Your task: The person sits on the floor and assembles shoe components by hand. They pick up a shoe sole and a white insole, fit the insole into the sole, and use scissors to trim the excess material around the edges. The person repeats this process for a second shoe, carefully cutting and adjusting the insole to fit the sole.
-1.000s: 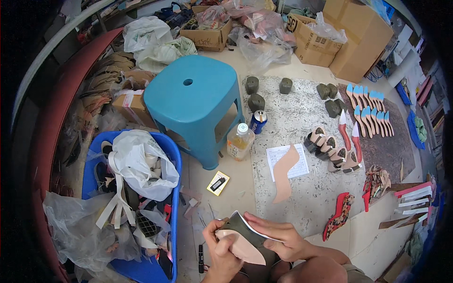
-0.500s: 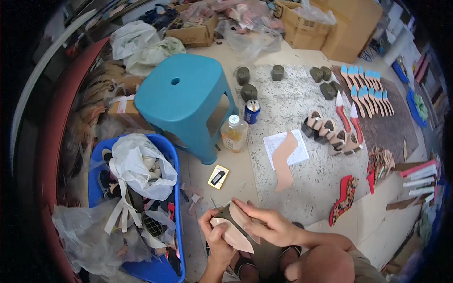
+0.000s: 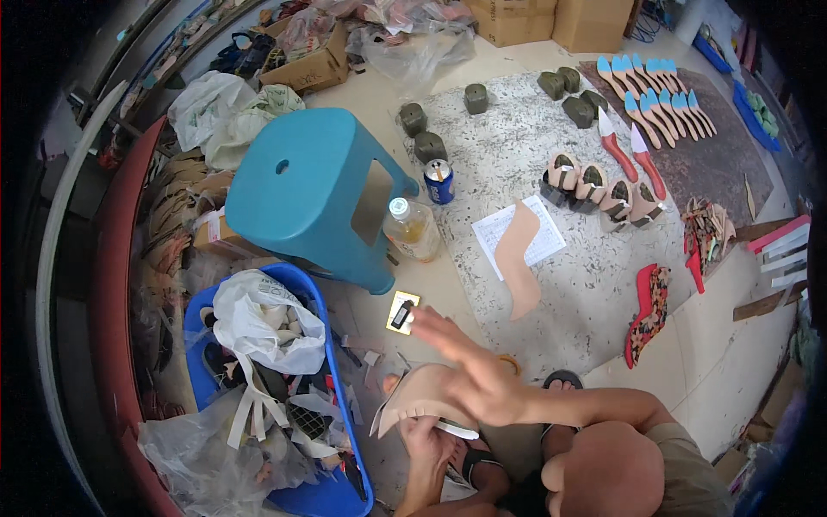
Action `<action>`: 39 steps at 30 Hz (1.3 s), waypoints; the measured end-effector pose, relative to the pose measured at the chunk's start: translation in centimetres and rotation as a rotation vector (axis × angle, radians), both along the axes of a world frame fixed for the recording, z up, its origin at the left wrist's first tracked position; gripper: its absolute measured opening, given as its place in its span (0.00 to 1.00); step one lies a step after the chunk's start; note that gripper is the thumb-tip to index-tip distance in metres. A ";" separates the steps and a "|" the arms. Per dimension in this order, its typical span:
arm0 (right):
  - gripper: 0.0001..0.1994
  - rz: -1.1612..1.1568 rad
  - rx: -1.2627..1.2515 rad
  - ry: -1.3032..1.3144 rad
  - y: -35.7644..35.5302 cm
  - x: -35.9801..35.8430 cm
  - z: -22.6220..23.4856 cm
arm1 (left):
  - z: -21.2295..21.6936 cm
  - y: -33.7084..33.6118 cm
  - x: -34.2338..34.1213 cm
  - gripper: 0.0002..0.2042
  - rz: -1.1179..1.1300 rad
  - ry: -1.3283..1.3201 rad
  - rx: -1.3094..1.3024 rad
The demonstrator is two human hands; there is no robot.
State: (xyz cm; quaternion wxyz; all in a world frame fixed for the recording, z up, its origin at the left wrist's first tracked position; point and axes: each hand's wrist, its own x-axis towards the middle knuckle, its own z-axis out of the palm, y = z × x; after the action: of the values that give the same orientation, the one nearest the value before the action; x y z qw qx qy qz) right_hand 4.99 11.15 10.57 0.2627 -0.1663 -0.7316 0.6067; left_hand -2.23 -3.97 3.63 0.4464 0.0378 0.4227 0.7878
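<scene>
My left hand (image 3: 425, 441) is low in the view and grips a tan leather shoe piece (image 3: 416, 398) with a notched, fringed edge, holding it from below. Just above that piece my right hand (image 3: 466, 366) is blurred, with its fingers spread and pointing up and left, and nothing in it. Its fingertips are close to a small yellow card with a dark object on it (image 3: 402, 312) lying on the floor. A white strip shows under the leather piece by my left hand.
A blue plastic stool (image 3: 310, 185) stands ahead, with a bottle of yellowish liquid (image 3: 413, 231) and a drink can (image 3: 439, 182) beside it. A blue basket (image 3: 332, 448) of scraps and bags is at left. A tan sole pattern (image 3: 517, 250) lies on white paper; shoe parts and heels lie on a speckled mat (image 3: 517, 146).
My right hand has come off the leather piece and swung up and left with fingers spread. My left hand still holds the piece. The view has moved closer to the floor.
</scene>
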 end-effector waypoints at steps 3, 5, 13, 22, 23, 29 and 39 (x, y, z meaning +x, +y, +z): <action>0.30 0.013 0.262 -0.130 -0.4 -1.7 -0.2 | -0.3 -0.6 0.2 0.28 -0.071 -0.170 0.016; 0.30 -0.004 0.293 -0.249 0.3 -2.3 -0.1 | -0.4 -0.9 0.0 0.28 -0.133 -0.203 0.020; 0.28 -0.249 -0.263 -0.137 5.6 -1.1 -3.5 | -0.1 -0.1 -0.2 0.24 -0.212 -0.348 0.339; 0.29 0.297 -0.175 -0.314 -1.0 2.2 -1.1 | 1.1 1.1 -2.1 0.27 0.104 1.368 -0.209; 0.30 0.323 -0.133 -0.328 -0.8 2.4 -1.1 | 1.2 1.1 -1.9 0.27 0.092 1.373 -0.220; 0.35 0.439 -0.076 -0.301 -0.4 2.9 -0.7 | 1.3 -0.1 -2.0 0.23 0.043 1.229 -0.276; 0.38 0.389 -0.230 -0.299 0.4 2.7 -0.5 | 0.9 0.7 -2.0 0.25 0.076 1.441 -0.249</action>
State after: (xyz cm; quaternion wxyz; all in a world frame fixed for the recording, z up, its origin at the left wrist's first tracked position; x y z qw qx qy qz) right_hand 7.66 11.56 10.09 0.0097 -0.1390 -0.7068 0.6935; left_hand -4.26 -3.27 4.48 0.0311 0.4808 0.6989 0.5286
